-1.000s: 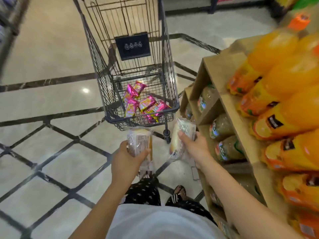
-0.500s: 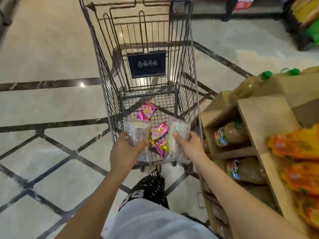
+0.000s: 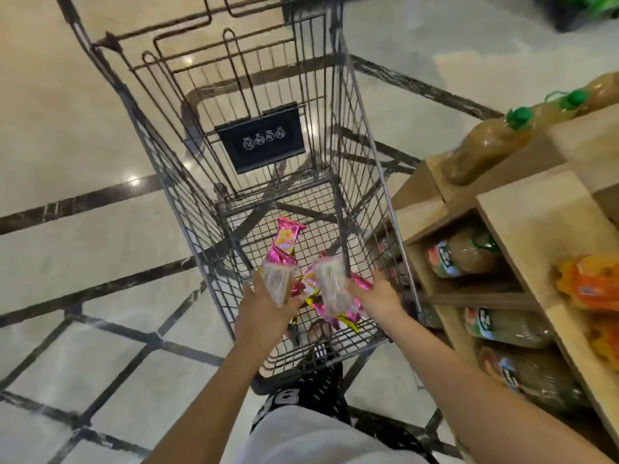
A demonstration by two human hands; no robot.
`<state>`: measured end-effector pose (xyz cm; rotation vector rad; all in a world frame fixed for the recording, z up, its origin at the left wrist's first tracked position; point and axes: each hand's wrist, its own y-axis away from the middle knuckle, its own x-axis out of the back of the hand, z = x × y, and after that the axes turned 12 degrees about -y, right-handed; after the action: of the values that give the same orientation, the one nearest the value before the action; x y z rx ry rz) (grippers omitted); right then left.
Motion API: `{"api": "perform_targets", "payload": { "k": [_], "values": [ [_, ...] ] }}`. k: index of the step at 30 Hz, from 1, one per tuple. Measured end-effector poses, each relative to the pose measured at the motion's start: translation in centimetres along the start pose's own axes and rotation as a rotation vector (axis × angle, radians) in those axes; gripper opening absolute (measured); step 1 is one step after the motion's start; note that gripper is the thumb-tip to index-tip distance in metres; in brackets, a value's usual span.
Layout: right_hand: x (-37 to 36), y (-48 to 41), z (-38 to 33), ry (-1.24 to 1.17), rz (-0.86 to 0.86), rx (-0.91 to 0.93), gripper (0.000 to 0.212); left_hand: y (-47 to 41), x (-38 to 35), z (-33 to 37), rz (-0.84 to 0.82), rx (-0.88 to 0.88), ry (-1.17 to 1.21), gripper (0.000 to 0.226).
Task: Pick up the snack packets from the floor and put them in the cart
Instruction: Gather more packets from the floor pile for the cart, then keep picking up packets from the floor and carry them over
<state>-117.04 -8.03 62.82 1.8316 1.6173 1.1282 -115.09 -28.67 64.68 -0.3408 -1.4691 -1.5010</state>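
Both my hands reach over the near end of the wire cart [image 3: 365, 182]. My left hand [image 3: 264, 309] grips a clear snack packet [image 3: 279, 281] above the basket floor. A second clear snack packet [image 3: 331, 286], blurred by motion, sits at the fingertips of my right hand [image 3: 376, 294]; whether those fingers still hold it does not show. Several pink snack packets [image 3: 286, 236] lie on the cart floor, some hidden under the clear ones.
A wooden display shelf [image 3: 522, 209] with juice bottles [image 3: 485, 147] stands right beside the cart's right side. My legs and foot show under the cart's near end. Marble floor [image 3: 67, 246] with dark inlay lines spreads to the left and behind the cart.
I have stepped up to the cart. Both hands moved forward and down with their packets, from in front of the cart's near end to inside the basket. The right packet has tilted and blurred.
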Motion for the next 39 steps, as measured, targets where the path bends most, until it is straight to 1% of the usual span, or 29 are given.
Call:
{"api": "perform_targets", "payload": {
  "k": [2, 4, 6, 9, 11, 13, 15, 16, 19, 21, 24, 27, 28, 32, 34, 37, 39],
  "values": [
    [0.9, 0.7, 0.9, -0.001, 0.020, 0.038, 0.073, 0.0, 0.3, 0.6, 0.024, -0.082, -0.051, 0.107],
    [2.1, 2.1, 1.8, 0.005, 0.032, 0.094, 0.065, 0.3, 0.4, 1.5, 0.058, -0.181, -0.124, 0.096],
    [3.4, 4.0, 3.1, 0.011, 0.052, 0.140, 0.060, 0.9, 0.2, 2.6, 0.065, -0.264, -0.220, 0.092],
    [5.8, 7.2, 6.3, 0.058, 0.130, 0.188, 0.067, 3.0, -0.8, 4.6, 0.108, -0.439, -0.379, 0.082],
    [7.5, 9.7, 9.0, 0.179, 0.199, 0.200, 0.068, 5.1, -2.1, 6.0, 0.133, -0.588, -0.537, 0.076],
    [8.9, 12.6, 12.2, 0.337, 0.297, 0.152, 0.069, 7.5, -4.1, 7.1, 0.140, -0.733, -0.690, 0.074],
    [9.8, 15.6, 16.4, 0.395, 0.386, 0.069, 0.066, 10.5, -6.3, 8.0, 0.127, -0.872, -0.810, 0.074],
    [10.1, 17.1, 18.8, 0.385, 0.414, 0.016, 0.067, 12.1, -7.5, 8.3, 0.123, -0.939, -0.850, 0.073],
    [9.9, 22.4, 26.4, 0.296, 0.494, -0.131, 0.069, 17.5, -11.2, 8.2, 0.098, -1.128, -0.956, 0.070],
    [9.2, 26.4, 31.8, 0.226, 0.571, -0.193, 0.072, 20.9, -14.0, 7.4, 0.066, -1.238, -1.016, 0.067],
    [6.7, 32.4, 39.8, 0.111, 0.649, -0.314, 0.071, 25.8, -18.1, 5.8, 0.004, -1.373, -1.124, 0.073],
    [3.4, 38.0, 46.8, -0.047, 0.717, -0.453, 0.067, 30.4, -21.9, 4.3, -0.040, -1.501, -1.185, 0.073],
    [2.5, 39.3, 48.3, -0.111, 0.739, -0.481, 0.065, 31.5, -22.7, 3.9, -0.054, -1.520, -1.195, 0.072],
    [-2.4, 45.8, 54.9, -0.397, 0.886, -0.607, 0.069, 38.2, -27.3, 2.0, -0.097, -1.711, -1.280, 0.065],
    [-4.6, 48.3, 57.3, -0.514, 0.951, -0.655, 0.069, 41.4, -29.1, 1.1, -0.103, -1.802, -1.330, 0.066],
    [-7.5, 50.9, 60.0, -0.706, 1.034, -0.714, 0.075, 45.0, -31.5, 0.2, -0.109, -1.930, -1.405, 0.068],
    [-9.4, 52.0, 61.7, -0.821, 1.075, -0.755, 0.074, 47.1, -33.3, -0.2, -0.130, -1.998, -1.454, 0.069]
  ]
}}
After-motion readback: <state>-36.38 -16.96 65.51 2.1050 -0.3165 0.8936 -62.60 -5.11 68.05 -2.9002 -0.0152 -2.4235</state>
